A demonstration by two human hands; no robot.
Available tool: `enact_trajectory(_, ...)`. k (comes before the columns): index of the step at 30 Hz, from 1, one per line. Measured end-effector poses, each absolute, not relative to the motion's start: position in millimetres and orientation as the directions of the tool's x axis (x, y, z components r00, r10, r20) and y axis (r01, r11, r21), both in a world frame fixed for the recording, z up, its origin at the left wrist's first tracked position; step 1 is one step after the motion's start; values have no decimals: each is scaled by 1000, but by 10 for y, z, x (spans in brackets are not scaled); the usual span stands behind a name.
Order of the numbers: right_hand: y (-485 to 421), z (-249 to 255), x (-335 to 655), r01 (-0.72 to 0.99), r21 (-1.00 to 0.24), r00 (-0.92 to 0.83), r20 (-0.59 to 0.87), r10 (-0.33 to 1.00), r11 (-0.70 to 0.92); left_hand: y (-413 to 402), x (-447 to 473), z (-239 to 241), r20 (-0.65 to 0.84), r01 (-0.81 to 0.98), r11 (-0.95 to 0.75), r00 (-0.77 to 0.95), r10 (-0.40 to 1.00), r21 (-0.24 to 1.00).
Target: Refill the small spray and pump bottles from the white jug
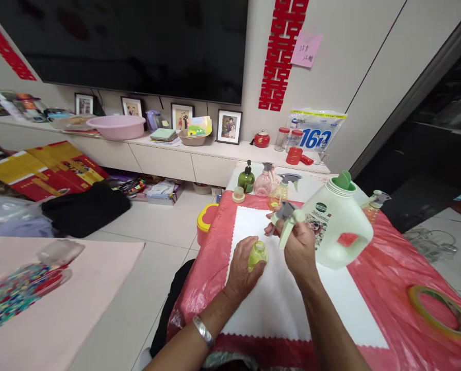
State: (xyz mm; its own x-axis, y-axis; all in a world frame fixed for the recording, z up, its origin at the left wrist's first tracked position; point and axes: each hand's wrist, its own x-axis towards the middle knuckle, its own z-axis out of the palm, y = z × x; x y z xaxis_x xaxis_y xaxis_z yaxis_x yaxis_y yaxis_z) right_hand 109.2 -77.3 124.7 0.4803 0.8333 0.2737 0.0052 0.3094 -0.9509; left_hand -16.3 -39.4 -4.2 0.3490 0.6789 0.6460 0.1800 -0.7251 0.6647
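Observation:
My left hand (243, 270) is closed around a small yellow-green bottle (257, 255) that rests on a white cloth (269, 304). My right hand (298, 247) grips a pale green spray-trigger head (287, 219) with a grey nozzle, held just above and to the right of the bottle's mouth. The head and the bottle are apart. A silver bangle (203, 330) sits on my left wrist.
A large white detergent jug (336, 221) with a green cap stands right of my hands. Behind are a dark green pump bottle (246, 178), a pink spray bottle (264, 181) and a yellow spray bottle (280, 190). A tape ring (439, 309) lies on the red table cover (389, 288).

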Motion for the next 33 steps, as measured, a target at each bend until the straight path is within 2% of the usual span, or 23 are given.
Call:
enact_trajectory(7, -838, 898, 1006, 37, -992, 353, 127, 927, 122, -390, -150, -7, 657, 155, -733, 351, 667, 662)
enact_trajectory(13, -888, 827, 1023, 131, -990, 312, 100, 945, 61, -395, -152, 5, 664, 110, -725, 325, 673, 680)
enact_trajectory(20, -936, 773, 1041, 187, -978, 301, 150, 942, 96, -390, -156, 23, 653, 88, -721, 359, 667, 687)
enact_trajectory(33, -919, 630, 1112, 95, -968, 393, 249, 885, 230, -370, -156, -29, 642, 93, -711, 360, 677, 697)
